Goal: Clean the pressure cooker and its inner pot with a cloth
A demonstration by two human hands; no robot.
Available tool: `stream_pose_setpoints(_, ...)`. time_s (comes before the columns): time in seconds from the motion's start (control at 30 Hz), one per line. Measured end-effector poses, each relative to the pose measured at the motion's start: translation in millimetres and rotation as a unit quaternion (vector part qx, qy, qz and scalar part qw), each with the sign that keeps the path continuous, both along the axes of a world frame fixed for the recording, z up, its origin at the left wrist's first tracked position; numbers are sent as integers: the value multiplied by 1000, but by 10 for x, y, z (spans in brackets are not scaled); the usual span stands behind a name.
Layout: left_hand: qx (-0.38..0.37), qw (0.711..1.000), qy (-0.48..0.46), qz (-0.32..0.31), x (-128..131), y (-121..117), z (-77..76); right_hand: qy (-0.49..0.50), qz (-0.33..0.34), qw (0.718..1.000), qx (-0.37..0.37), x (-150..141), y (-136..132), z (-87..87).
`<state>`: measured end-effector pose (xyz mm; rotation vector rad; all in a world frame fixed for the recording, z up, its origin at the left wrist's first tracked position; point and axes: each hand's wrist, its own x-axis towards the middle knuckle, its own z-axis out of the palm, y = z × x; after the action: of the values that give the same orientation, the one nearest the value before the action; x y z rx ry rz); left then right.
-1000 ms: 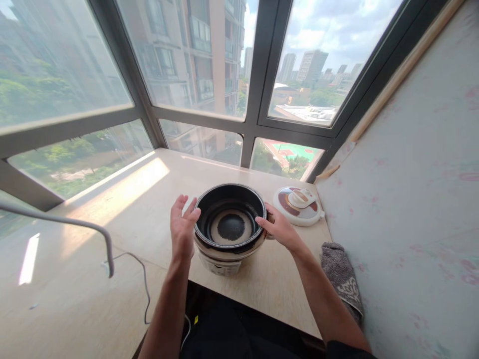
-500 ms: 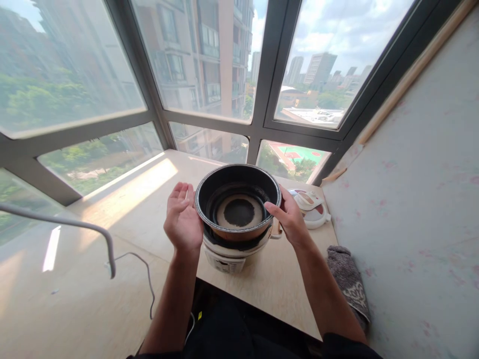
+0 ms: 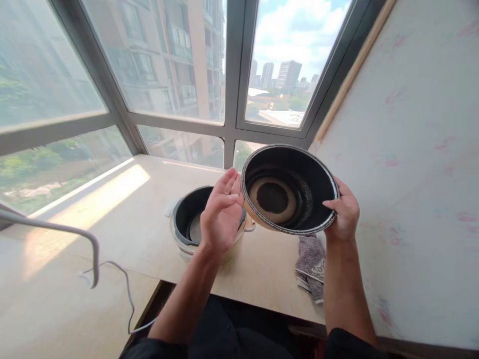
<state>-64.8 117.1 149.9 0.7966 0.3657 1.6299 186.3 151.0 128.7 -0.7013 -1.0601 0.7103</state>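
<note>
A black rice cooker inner pot [image 3: 280, 199] is held up in the air, tilted so that its worn, brownish bottom faces me. My right hand [image 3: 342, 209] grips its right side, thumb over the rim and fingers behind the wall. At the pot's left edge, my left hand [image 3: 222, 214] lies open, palm up with fingers stretched along the wall; whether it bears any weight I cannot tell. Below and to the left stands the rice cooker body [image 3: 183, 227] with its dark cavity showing. My left hand and forearm cover part of it.
A grey-brown towel [image 3: 310, 264] lies on the pale wooden surface [image 3: 258, 284] by my right forearm. Grey cables [image 3: 93, 244] hang and curl at the left. Windows [image 3: 179, 65] stand behind; a papered wall [image 3: 411, 164] rises on the right.
The inner pot has moved up and right, away from above the cooker body, and tilts more. Both hands moved with it. The view has swung right, and the white lid is now hidden.
</note>
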Motion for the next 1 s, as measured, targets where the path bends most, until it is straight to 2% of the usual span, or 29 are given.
stream_pose_setpoints(0.1, -30, 998, -34, -49, 351, -26, -233, 52, -55, 995, -58, 300, -98, -250)
stream_pose_setpoints(0.23, -54, 995, -43, -66, 697, -96, -558, 70, -109, 983, -127, 570, -169, -681)
stream_pose_setpoints(0.43, -128, 990, 48, -32, 928, -256, -1066, 19, -107, 966, -233, 866, -203, -1299)
stream_pose_setpoints(0.57, -110, 982, 150, -37, 977, -428, -1378, 7, -69, 966, -248, 989, -217, -1616)
stream_pose_setpoints(0.77, -71, 965, 251, -1, 977, -703, -1770, -2, 4, 968, -252, 1018, -155, -1918)
stream_pose_setpoints(0.87, -60, 954, 295, 7, 949, -791, -1923, -2, 37, 962, -272, 996, -96, -2001)
stream_pose_setpoints(1.0, -45, 939, 340, 24, 911, -820, -2089, 10, 47, 955, -292, 966, -19, -2069)
